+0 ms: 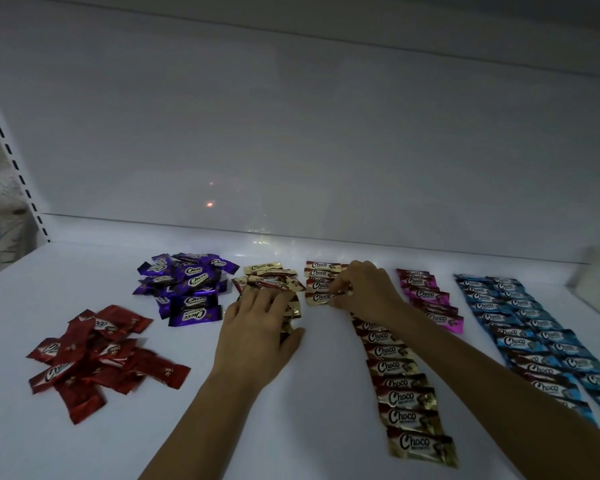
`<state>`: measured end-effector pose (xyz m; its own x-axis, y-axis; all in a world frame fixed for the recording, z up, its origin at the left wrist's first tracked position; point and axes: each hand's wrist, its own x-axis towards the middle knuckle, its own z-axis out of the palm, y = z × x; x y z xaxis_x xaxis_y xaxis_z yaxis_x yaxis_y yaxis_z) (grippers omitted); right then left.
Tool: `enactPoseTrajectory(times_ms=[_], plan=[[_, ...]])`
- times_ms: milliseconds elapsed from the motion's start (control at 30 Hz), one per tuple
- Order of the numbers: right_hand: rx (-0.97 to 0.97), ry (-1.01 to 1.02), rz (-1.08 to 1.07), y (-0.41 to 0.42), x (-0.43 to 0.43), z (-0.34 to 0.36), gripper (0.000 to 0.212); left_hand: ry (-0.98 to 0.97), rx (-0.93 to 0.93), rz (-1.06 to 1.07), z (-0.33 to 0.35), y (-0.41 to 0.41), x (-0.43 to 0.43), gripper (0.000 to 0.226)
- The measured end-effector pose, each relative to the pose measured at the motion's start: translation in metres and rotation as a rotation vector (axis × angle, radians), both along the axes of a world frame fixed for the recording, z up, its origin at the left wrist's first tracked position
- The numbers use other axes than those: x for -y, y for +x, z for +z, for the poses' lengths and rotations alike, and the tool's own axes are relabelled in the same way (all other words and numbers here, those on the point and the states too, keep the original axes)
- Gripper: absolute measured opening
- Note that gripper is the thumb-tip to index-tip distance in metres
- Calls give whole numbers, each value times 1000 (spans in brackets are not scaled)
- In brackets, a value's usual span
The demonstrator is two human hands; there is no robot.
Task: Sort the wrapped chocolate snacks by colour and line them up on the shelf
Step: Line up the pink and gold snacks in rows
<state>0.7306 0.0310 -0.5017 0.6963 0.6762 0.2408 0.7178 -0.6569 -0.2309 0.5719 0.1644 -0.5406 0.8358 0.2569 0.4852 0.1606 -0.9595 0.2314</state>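
Nearest, a gold row [406,396] of overlapping wrappers is seen laid on the white shelf [326,393], running away towards the right hand [364,289], under whose wrist it is partly hidden. A loose red pile [94,355] is found well to the left of the left hand [257,327] and nearer than its fingertips.

The left hand is laid palm down on a gold pile [271,282]. Its fingers [274,299] are spread and nearly straight on the wrappers, nothing is gripped, and the thumb is rested on the shelf beside the pile. The right hand's fingers [340,289] are curled, and the end of a gold snack [321,297] is pinched between them. That snack lies flat on the shelf just left of those fingertips, with more gold wrappers of the same row stacked beyond it.

Just right of the right hand a pink row [426,296] is set, and further right two blue rows [534,334] are laid side by side. Beyond and left of the left fingers a purple pile [187,289] is heaped. A pale box [596,275] is seen at the far right, and the white back panel [291,133] and a slotted upright [14,161] are seen behind.
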Motion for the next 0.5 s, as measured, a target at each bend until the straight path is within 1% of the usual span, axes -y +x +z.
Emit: enactPoseTrajectory(times_ms=[167, 233, 300, 367, 433, 500], plan=[[-44, 4, 4, -1, 0, -4, 20, -22, 9, -5, 0, 1, 0, 48], [-50, 80, 6, -3, -2, -3, 18, -35, 20, -6, -2, 1, 0, 50], [-75, 203, 54, -10, -13, -1, 13, -44, 43, -5, -4, 0, 0, 54], [-138, 276, 139, -20, -37, 0, 14, -60, 62, -11, -6, 2, -1, 63], [-226, 290, 203, -29, -67, 0, 24, -104, 52, -8, -10, 4, -3, 78], [-344, 304, 193, -33, -92, 0, 31, -163, 51, -5, -15, 6, -5, 91]])
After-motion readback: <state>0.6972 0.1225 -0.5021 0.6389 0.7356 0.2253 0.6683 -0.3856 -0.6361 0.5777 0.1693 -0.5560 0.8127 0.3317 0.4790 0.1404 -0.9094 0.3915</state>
